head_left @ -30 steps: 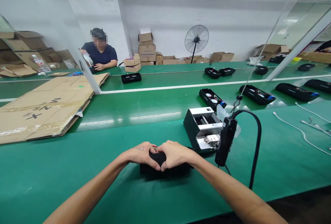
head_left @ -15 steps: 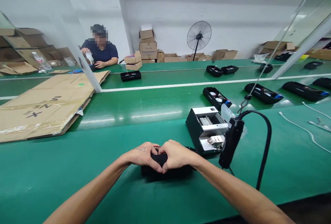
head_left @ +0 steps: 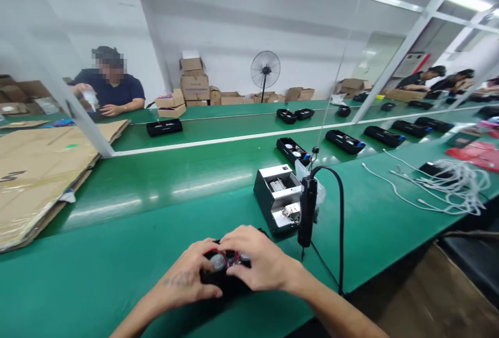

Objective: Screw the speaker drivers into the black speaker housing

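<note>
Both hands on it: left hand (head_left: 187, 282) wrapped round the near side of the black speaker housing (head_left: 226, 271), right hand (head_left: 259, 261) curled over the top, fingers down by the round drivers and red wires. Sitting on the green surface (head_left: 117, 255) right at the front edge. Looks mid-assembly, tucking wires; probably needs the hanging screwdriver (head_left: 307, 212) by the metal fixture (head_left: 277, 197).

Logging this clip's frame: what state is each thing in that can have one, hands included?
Left hand: fingers gripping the black unit's left end.
Right hand: fingers curled over its top.
Black unit: open side up, round parts and red wire showing.
Electric screwdriver: hanging, unheld.
Metal fixture: open-topped, on the belt.
Floor fan: spinning or not, cannot tell.
</note>
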